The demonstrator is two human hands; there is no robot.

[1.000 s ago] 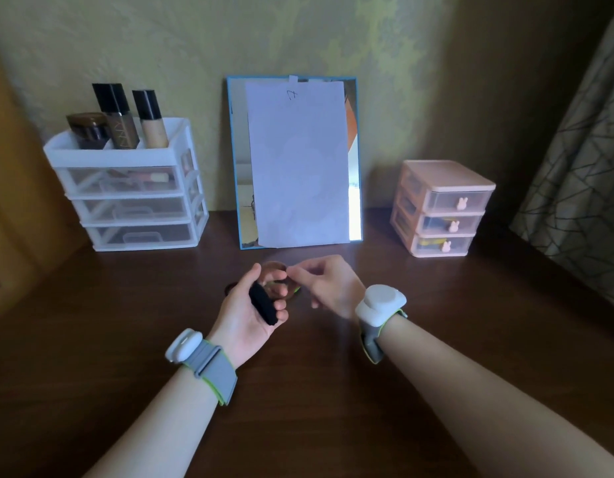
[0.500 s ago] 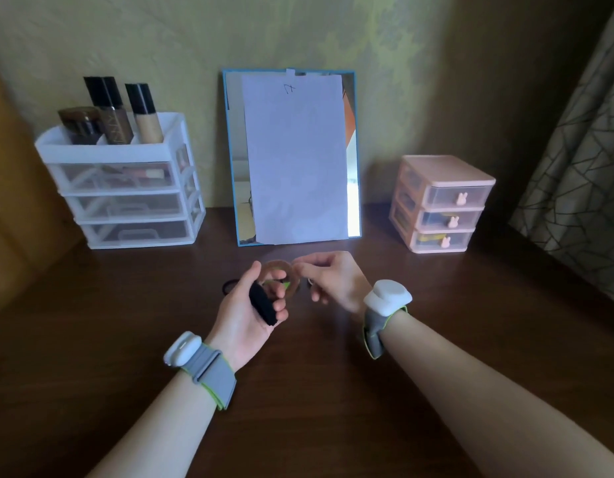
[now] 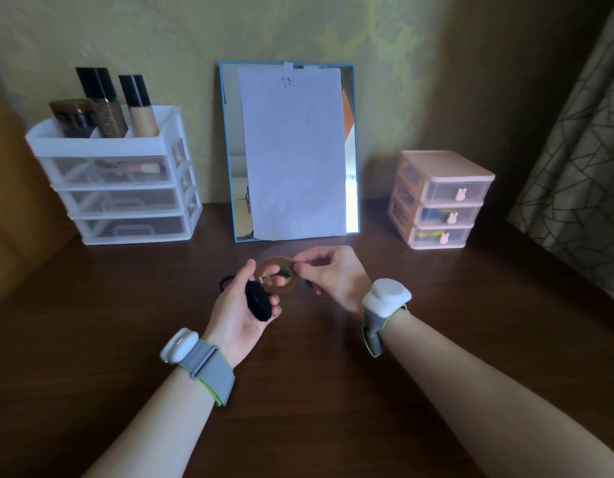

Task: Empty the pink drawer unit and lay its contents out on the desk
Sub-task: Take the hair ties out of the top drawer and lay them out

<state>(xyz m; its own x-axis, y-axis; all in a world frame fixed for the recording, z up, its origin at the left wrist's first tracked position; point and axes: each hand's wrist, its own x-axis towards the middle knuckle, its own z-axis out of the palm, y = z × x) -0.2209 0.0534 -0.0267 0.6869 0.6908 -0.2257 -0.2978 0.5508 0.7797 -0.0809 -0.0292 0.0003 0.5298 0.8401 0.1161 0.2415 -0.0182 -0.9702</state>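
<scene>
The left hand point(image 3: 242, 313) curls around black hair ties point(image 3: 258, 301); the right hand point(image 3: 333, 276) pinches the rim of a brown ring-shaped tie point(image 3: 276, 277) between them, above the desk point(image 3: 92, 322). A thin black loop point(image 3: 226, 282) lies at nine o'clock. The pink drawer unit point(image 3: 440, 198) stands at two o'clock, drawers shut.

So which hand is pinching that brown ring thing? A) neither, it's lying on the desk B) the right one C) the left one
B: the right hand pinches the brown ring at its edge; the left hand holds a black band.
</scene>
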